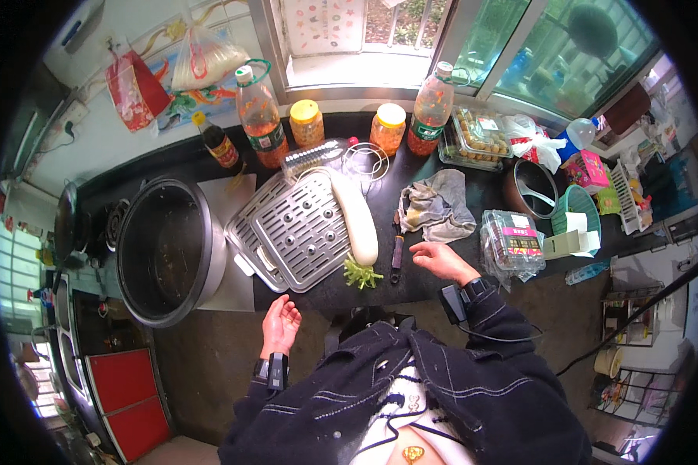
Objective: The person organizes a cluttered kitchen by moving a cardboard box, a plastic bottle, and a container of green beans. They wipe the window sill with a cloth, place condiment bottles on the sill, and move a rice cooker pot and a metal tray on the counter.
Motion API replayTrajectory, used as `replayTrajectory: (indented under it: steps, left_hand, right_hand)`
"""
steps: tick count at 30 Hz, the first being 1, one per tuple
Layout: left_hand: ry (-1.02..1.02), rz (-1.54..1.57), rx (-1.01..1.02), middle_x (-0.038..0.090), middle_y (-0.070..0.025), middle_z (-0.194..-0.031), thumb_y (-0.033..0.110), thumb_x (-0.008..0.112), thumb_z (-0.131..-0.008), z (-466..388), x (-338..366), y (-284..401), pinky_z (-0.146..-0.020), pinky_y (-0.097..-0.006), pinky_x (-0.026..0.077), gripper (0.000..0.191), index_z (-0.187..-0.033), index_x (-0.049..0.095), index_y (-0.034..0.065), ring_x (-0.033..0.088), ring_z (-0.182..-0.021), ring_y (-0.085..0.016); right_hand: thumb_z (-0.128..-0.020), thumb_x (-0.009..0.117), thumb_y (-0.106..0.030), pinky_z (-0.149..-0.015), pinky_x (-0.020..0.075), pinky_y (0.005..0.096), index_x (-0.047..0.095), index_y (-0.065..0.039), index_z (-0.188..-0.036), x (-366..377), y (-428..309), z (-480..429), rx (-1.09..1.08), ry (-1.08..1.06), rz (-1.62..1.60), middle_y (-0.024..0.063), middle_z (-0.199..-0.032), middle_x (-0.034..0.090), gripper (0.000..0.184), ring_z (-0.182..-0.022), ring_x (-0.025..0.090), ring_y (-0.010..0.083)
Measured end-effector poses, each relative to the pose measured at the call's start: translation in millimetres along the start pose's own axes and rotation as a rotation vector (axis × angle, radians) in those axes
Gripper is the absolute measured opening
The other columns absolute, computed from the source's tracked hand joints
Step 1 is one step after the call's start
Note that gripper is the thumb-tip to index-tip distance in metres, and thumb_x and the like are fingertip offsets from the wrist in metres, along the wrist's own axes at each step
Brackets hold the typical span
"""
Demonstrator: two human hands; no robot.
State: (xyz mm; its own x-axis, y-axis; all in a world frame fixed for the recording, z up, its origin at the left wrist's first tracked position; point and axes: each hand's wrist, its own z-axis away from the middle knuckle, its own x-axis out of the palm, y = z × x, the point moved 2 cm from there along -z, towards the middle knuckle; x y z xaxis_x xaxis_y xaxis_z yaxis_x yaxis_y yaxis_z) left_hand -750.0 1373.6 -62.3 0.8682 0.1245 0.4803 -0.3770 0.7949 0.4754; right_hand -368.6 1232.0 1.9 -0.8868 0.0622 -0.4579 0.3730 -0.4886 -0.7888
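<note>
My left hand [281, 324] is held palm up with slightly curled fingers, holding nothing, just in front of the counter edge. Nearest to it are two stacked, slotted metal trays [298, 238]. Along the upper tray's right side lies a white radish [358, 218], its cut green leaf stalks [362, 274] pointing towards me. A peeler or small knife with a dark purple handle [396, 253] rests right of the radish; its head is partly hidden by a crumpled grey cloth [442, 206]. Over the counter, to the right of that handle, hovers my right hand [444, 261], empty, fingers extended.
A large dark pot [166, 250] stands left, near the counter edge [349, 305]. Bottles [260, 122] and yellow-lidded jars [388, 128] line the back. At right are clear plastic boxes [512, 241], a brown pot [530, 189] with a spoon, and a green basket [577, 212].
</note>
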Motion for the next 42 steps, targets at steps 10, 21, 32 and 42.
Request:
replayTrajectory:
  steps: [10, 21, 32, 42]
  left_hand:
    - [0.25, -0.027, 0.259, 0.056, -0.0043, -0.105, 0.018, 0.048, -0.091, 16.4, -28.2, 1.7, -0.083, -0.0322, 0.044, 0.029, -0.118, 0.051, 0.0087, 0.053, -0.093, -0.016]
    - [0.242, 0.411, 0.451, 0.039, -0.0144, -0.125, 0.044, 0.063, -0.081, 44.9, -96.2, 89.0, -0.095, -0.0388, 0.038, 0.081, -0.14, 0.019, 0.0113, 0.045, -0.109, -0.026]
    - [0.206, 0.186, 0.544, 0.054, -0.0041, -0.113, 0.048, 0.052, -0.086, 43.1, -196.0, 267.0, -0.088, -0.0417, 0.039, 0.046, -0.119, 0.052, 0.0153, 0.048, -0.107, -0.02]
    - [0.036, 0.114, 0.549, 0.054, -0.008, -0.118, 0.013, 0.064, -0.081, 10.9, -204.2, 317.2, -0.091, -0.0371, 0.043, 0.045, -0.122, 0.048, 0.0063, 0.052, -0.106, -0.023]
  right_hand:
    - [-0.084, 0.058, -0.014, -0.072, 0.0473, 0.0261, 0.055, 0.001, -0.114, 30.1, 20.0, -1.0, 0.047, -0.109, -0.315, 0.0059, -0.094, 0.063, 0.033, -0.079, 0.058, 0.0119]
    - [-0.087, 0.055, -0.02, -0.065, 0.0449, 0.0216, 0.054, -0.007, -0.118, 54.1, -59.5, -27.6, 0.008, -0.167, -0.306, 0.0032, -0.1, 0.063, 0.034, -0.084, 0.058, 0.0085]
    - [-0.09, 0.054, -0.036, -0.081, 0.0445, 0.0294, 0.039, -0.011, -0.132, 231.9, -235.0, -132.2, -0.075, -0.252, -0.487, 0.0048, -0.119, 0.052, 0.051, -0.104, 0.053, 0.0144]
    - [-0.083, 0.061, -0.016, -0.067, 0.0467, 0.0247, 0.047, -0.004, -0.116, 289.3, -308.5, -170.7, -0.042, -0.1, -0.558, 0.0029, -0.095, 0.06, 0.038, -0.078, 0.058, 0.0119]
